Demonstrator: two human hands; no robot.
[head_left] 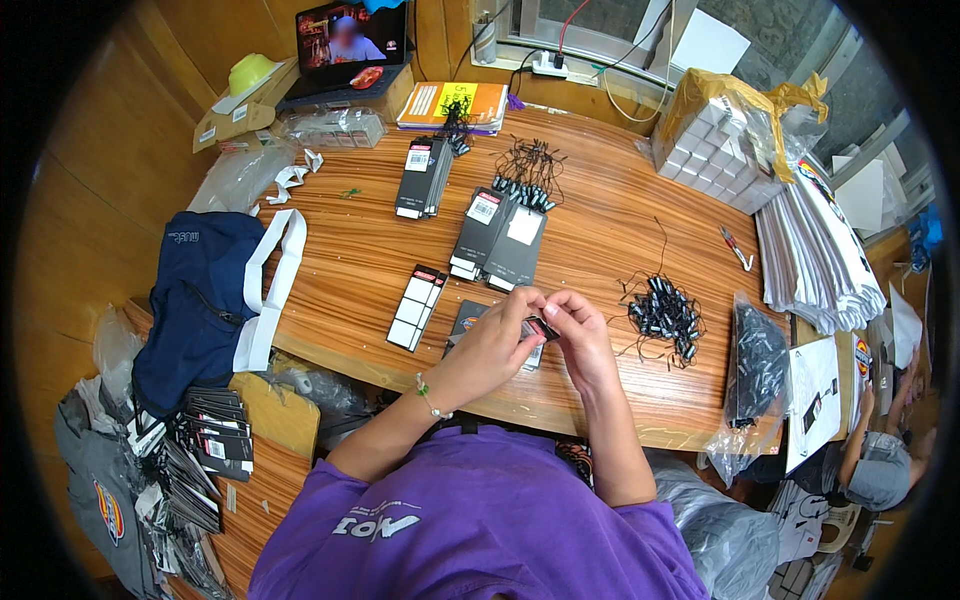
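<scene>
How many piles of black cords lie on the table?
2 loose piles: one at the far middle of the table, one right of the hands. A clear bag at the right edge holds more.

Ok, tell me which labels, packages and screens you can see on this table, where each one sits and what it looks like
Laptop screen: far left end, lit, colourful picture.
Black hang tags: stacked mid-table, long rectangles with white stickers.
Tag strip: near edge, black with white panels.
Small black tag: held between left hand and right hand.
Clear bag: right edge, holding dark pieces.
Cardboard box: far left, brown, flat.
</scene>
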